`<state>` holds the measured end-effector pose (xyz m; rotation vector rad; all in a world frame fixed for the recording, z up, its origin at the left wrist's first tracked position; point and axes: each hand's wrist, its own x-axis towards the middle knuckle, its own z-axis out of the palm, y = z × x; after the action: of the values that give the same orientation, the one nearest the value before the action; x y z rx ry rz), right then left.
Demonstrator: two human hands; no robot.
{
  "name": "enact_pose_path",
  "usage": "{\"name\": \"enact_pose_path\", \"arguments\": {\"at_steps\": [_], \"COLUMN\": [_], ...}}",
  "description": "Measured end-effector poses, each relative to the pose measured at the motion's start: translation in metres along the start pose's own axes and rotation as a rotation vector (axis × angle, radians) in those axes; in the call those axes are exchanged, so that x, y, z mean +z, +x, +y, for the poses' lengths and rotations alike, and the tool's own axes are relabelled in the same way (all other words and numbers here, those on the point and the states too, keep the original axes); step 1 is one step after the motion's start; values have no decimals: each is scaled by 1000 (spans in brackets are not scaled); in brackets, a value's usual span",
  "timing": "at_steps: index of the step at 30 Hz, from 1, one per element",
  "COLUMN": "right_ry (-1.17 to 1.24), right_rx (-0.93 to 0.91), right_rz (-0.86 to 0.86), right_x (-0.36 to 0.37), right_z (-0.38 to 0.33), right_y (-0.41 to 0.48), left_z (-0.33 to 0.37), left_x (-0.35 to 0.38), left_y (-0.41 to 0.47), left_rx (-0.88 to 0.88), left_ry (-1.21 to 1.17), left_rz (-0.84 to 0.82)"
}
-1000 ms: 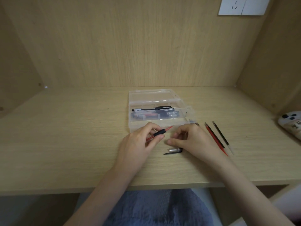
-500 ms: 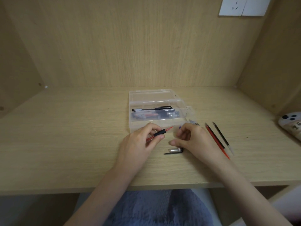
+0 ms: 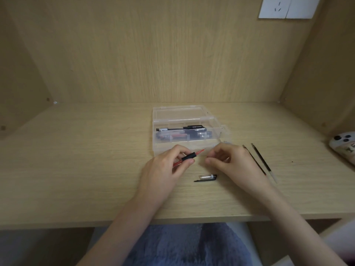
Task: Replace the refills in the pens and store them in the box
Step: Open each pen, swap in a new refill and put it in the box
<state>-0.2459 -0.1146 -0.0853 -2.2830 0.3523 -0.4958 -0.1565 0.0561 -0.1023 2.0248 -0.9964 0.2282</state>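
Note:
My left hand (image 3: pixel 167 166) grips a pen (image 3: pixel 189 156) with a black grip sleeve and a red refill, its tip pointing up and right. My right hand (image 3: pixel 232 162) hovers just right of that tip, thumb and fingers curled together as if pinching a small pen part that is mostly hidden. A clear pen cap with a black clip (image 3: pixel 206 177) lies on the desk below both hands. Two loose refills, one red (image 3: pixel 256 163) and one black (image 3: pixel 262 162), lie right of my right hand. The clear plastic box (image 3: pixel 217 140) stands open behind my hands with several pens (image 3: pixel 180 129) inside.
The box lid (image 3: pixel 178 112) lies flat behind the box. A phone (image 3: pixel 343 148) sits at the desk's right edge. Wooden walls close in the back and both sides, with a white socket (image 3: pixel 278 6) up on the back wall. The desk's front edge (image 3: pixel 76 223) runs near my arms.
My right hand has lifted off the desk beside the cap and moved up toward the pen tip. The left hand and its pen have hardly moved.

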Motion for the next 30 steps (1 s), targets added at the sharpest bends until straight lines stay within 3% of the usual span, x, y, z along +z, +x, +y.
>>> {"name": "enact_pose_path", "arguments": {"at_steps": [4,7,30], "right_ry": [292,373,220], "right_rx": [-5,-30,-120], "right_rz": [26,29,-51], "right_x": [-10,-12,1], "right_z": [3,5,-4], "right_y": [3,5,-4], "left_z": [0,-1,-2], "left_x": [1,0,0], "left_y": [0,0,0], "left_rx": [31,45,71], "left_ry": [1,-8,-24], "left_rz": [26,27,-57]}}
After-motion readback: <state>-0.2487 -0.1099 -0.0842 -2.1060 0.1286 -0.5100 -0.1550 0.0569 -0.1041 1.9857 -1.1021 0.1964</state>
